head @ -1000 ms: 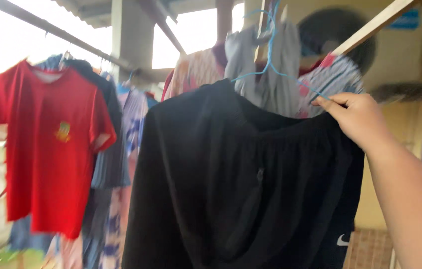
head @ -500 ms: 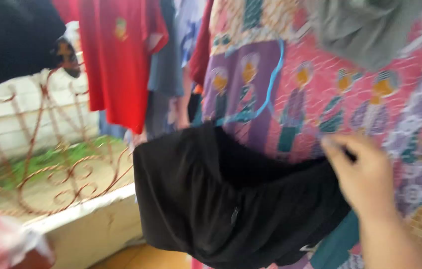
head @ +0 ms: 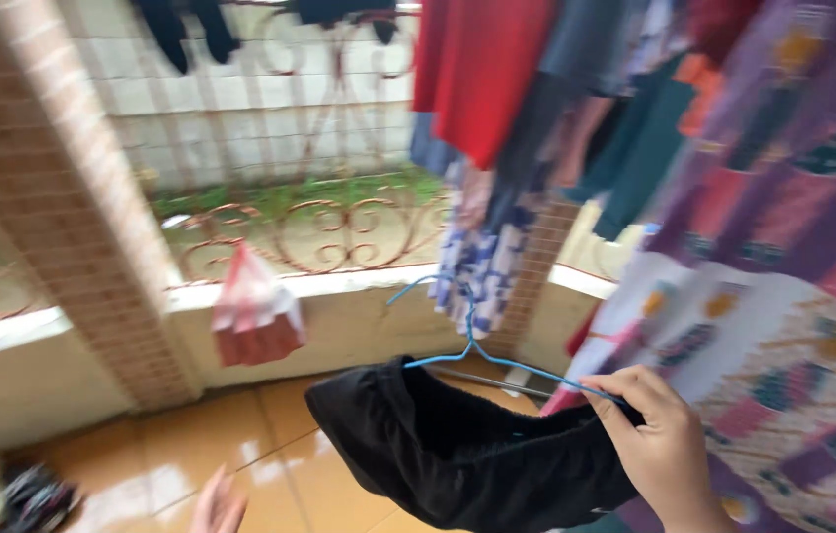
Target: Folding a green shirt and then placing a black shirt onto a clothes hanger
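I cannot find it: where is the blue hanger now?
In the head view, the blue hanger is low centre, holding the black garment, gripped by the right hand.

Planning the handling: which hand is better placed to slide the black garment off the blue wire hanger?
Left hand: it hangs free below, while the right hand grips the black garment and blue wire hanger.

Two hands show: the right hand (head: 663,454), and the left hand (head: 218,505), only partly in view at the bottom edge. There is one blue wire hanger (head: 477,347) and one black garment (head: 457,454) on it. One red shirt (head: 482,69) hangs above, and one large patterned cloth (head: 783,326) on the right. One brick pillar (head: 82,197) stands at left. The other hanging clothes are too blurred to count.
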